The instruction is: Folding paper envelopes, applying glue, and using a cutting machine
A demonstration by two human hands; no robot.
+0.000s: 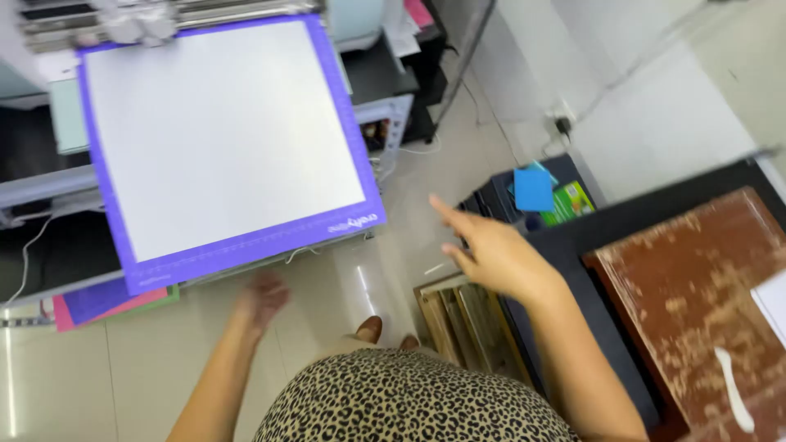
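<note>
Over a pale tiled floor (pixel 458 164), the right hand (pixel 491 254) hangs open and empty, fingers spread, near a worn brown wooden tabletop (pixel 696 278). The blurred left hand (pixel 264 296) holds nothing, just below a purple square cutting mat carrying a white sheet (pixel 221 131), which juts from a grey cutting machine (pixel 147 20).

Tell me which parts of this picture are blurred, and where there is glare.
Head view: the left hand is smeared by motion blur; the right hand is softer but readable; the purple mat is fairly sharp; glare streaks lie on the floor tiles.
</note>
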